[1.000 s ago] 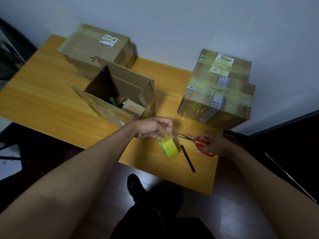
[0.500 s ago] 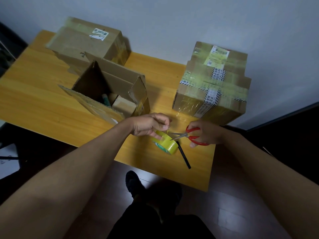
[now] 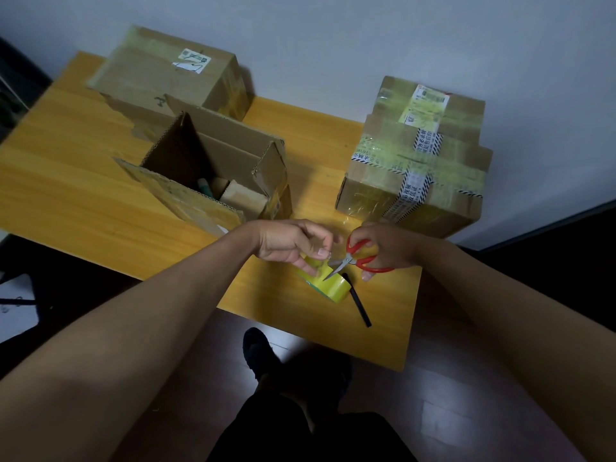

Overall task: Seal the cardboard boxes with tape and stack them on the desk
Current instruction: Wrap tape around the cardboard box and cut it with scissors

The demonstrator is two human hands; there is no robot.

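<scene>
Near edge of the desk point(image 3: 83, 201), just in front of the open box point(image 3: 213, 175): left hand point(image 3: 290, 243) curled around the yellow tape roll point(image 3: 328, 283), thumb and forefinger pinching what looks like the free end up off it. Right hand point(image 3: 388, 248) threaded through the red scissors point(image 3: 358, 260), handles spread, blades parted and pointing at the strip just above the roll. Looks like a cut in the making. Best done with the strip pulled taut, blades square across it, clear of the pinching fingertips, one clean snip. Slack tape likely to fold and stick to itself. Right of the open box, a sealed stack of boxes point(image 3: 416, 168) by the wall; behind it, a closed box point(image 3: 170, 75). Open box flaps up, contents showing, not yet taped. Black pen point(image 3: 358, 303) lying just right of the roll.
</scene>
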